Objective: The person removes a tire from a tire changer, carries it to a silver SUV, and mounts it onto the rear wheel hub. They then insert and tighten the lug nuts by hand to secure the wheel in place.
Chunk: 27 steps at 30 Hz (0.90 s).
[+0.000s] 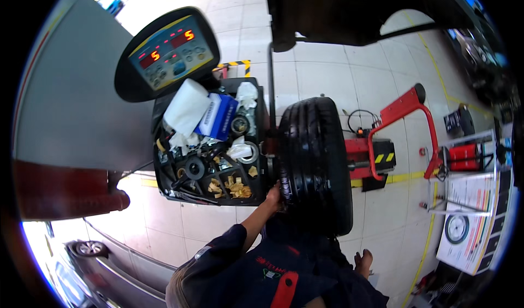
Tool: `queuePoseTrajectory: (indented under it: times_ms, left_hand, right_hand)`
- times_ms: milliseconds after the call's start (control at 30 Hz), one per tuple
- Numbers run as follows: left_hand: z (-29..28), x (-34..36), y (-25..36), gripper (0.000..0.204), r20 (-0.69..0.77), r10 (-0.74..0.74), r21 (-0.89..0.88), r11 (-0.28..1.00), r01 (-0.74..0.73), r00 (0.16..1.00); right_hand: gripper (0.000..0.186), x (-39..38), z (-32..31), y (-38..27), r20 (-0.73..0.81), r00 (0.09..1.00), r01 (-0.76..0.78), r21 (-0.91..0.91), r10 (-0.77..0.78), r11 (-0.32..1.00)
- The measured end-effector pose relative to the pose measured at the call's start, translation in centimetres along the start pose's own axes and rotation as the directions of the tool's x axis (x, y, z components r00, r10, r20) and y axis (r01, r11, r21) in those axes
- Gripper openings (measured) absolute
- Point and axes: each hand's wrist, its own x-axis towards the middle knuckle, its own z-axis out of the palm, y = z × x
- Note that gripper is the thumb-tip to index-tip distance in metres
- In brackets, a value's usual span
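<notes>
A black tire is mounted upright on the shaft of a wheel balancer, beside its weight tray. My left hand touches the tire's near left side, its fingertips hidden against the wheel. My right hand hangs low, right of the tire, with nothing seen in it and its fingers loosely apart. The tray holds a white paper roll, a blue box, round metal fittings and scattered weights. Above it, the control panel shows lit red digits.
A dark hood hangs over the top. A red lift frame stands right of the tire, near a metal trolley and printed board. A grey cabinet fills the left. A car is at lower left.
</notes>
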Motion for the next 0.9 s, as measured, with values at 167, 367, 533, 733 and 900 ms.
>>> queuePoseTrajectory:
  times_ms: [167,367,533,733,900]
  left_hand:
    - [-4.3,4.0,-1.8,0.047,0.193,-0.092,-0.260,0.955,0.141,0.977]
    - [0.4,1.4,-1.2,0.044,0.313,0.173,-0.353,0.934,-0.054,0.934]
    - [7.3,-2.4,-1.0,0.044,0.202,0.203,-0.215,0.963,-0.159,0.958]
    - [9.1,-3.6,-3.3,0.045,0.113,0.259,-0.081,0.965,-0.251,0.959]
    - [11.6,-4.7,-6.3,0.046,0.114,0.316,0.004,0.948,-0.318,0.942]
  right_hand:
    - [0.043,-2.6,3.9,-2.6,0.023,0.994,0.112,-0.013,-0.111,0.994]
    - [0.035,2.1,14.4,-11.6,0.391,0.815,0.556,-0.317,-0.428,0.768]
    - [0.043,4.9,24.1,-15.4,0.709,0.591,0.761,-0.330,-0.386,0.559]
    - [0.060,8.8,29.1,-17.7,0.848,0.479,0.821,-0.341,-0.226,0.458]
    - [0.056,12.5,27.8,-15.9,0.910,0.398,0.877,-0.341,-0.113,0.337]
